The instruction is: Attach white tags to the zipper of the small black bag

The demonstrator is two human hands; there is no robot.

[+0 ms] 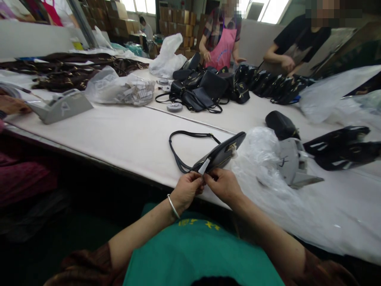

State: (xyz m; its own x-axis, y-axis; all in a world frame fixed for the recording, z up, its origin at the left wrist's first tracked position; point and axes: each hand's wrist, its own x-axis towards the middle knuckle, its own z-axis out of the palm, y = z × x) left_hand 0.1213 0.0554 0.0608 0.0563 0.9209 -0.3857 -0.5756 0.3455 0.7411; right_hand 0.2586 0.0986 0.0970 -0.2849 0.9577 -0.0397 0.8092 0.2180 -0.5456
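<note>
A small black handbag (218, 153) lies tilted at the table's near edge, its thin strap (175, 153) looped out to the left. From its near end sticks a white tag (204, 166). My left hand (188, 190) is pinched just below that tag, fingertips pressed together. Meeting it there, my right hand (222, 183) is also closed in a pinch against the bag's near end. What exactly lies between the fingertips is too small and covered to make out.
Right of the bag are clear plastic bags (262, 159) and a grey tape dispenser (293, 163). Another dispenser (64, 105) stands left. Black bags (205, 87) are piled across the table, before a person in a pink apron (224, 47) and one in black (293, 47).
</note>
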